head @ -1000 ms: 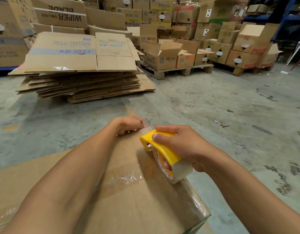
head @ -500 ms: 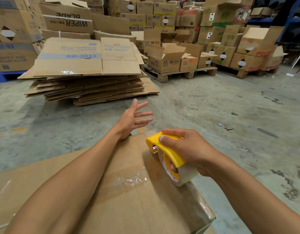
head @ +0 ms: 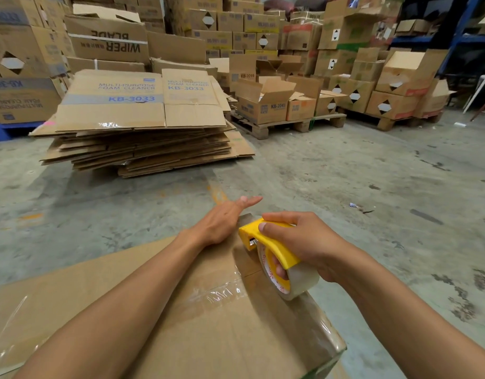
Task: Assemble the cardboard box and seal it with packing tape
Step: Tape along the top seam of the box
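Sealing stage of box assembly, seen from the head camera. Closed cardboard box (head: 181, 310) lies low in the view, directly under both forearms, its top flaps shut and a glossy, wrinkled strip of clear packing tape (head: 222, 292) crossing the brown corrugated surface; more clear film wraps the near right corner. Left hand (head: 222, 222), open with fingers straight and together, lies flat on the far edge of the box, just beside the dispenser nose, apparently pressing the tape end down. Right hand (head: 301, 242) is closed around the yellow tape dispenser (head: 266, 242), fingers passing through the core of the roll, whose rounded, translucent edge touches the box top near its right side. Judged from this layout, the current step is finishing a tape run at the far edge; the next move likely calls for cutting the tape against the dispenser's blade and smoothing the loose end over the edge. Flattened boxes (head: 143, 127) form a ragged matte stack on the stained concrete floor (head: 345, 187), well apart from the work; wooden pallets (head: 285, 124) carrying printed cartons stand behind.
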Demonstrator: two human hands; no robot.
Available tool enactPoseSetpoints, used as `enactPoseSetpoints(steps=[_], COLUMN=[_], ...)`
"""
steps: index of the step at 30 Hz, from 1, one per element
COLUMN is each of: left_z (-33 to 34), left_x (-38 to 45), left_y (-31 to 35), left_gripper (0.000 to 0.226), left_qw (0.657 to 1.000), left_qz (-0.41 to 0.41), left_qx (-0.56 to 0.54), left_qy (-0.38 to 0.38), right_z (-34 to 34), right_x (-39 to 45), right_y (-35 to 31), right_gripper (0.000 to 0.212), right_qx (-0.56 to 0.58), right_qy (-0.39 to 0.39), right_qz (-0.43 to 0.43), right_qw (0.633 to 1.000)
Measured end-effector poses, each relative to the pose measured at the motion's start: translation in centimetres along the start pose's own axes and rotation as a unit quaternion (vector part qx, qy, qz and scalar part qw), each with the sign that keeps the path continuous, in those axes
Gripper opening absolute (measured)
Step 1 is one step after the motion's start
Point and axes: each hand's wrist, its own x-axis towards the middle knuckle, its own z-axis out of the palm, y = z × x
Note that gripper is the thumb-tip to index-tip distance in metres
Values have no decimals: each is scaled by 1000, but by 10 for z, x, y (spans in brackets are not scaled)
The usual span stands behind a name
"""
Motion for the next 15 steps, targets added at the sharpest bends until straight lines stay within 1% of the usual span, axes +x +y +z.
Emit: enactPoseSetpoints(steps=[2, 5, 7, 9, 11, 12, 14, 15], left_z=[5, 8, 7, 5, 6, 6, 6, 6], left_x=[-11, -16, -16, -15, -16, -16, -15, -16], left_y=[-5, -10, -8, -9, -14, -16, -15, -12], left_gripper=[48, 45, 45, 47, 53, 57, 61, 61], left_qw=[998, 992, 991, 986, 980, 979, 978, 977], left_qz=[25, 10, 4, 22, 50, 54, 51, 50], left_qx=[47, 106, 119, 145, 161, 163, 170, 177], left_qy=[-27, -64, -68, -81, -104, -110, -108, -106], right_z=[2, 6, 8, 8, 4, 0, -10, -15], right_x=[0, -1, -4, -13, -32, -44, -72, -87], right_y=[-2, -5, -5, -3, 1, 3, 10, 14], right_gripper=[16, 8, 11, 17, 12, 14, 32, 38], right_qx=[-8, -27, -31, -26, -38, -48, -59, -61], right_qy=[-2, -8, -11, -2, -1, 1, 10, 16], right_qz=[2, 12, 16, 12, 21, 34, 69, 80], right_qw=[1000, 1000, 999, 1000, 999, 998, 996, 995])
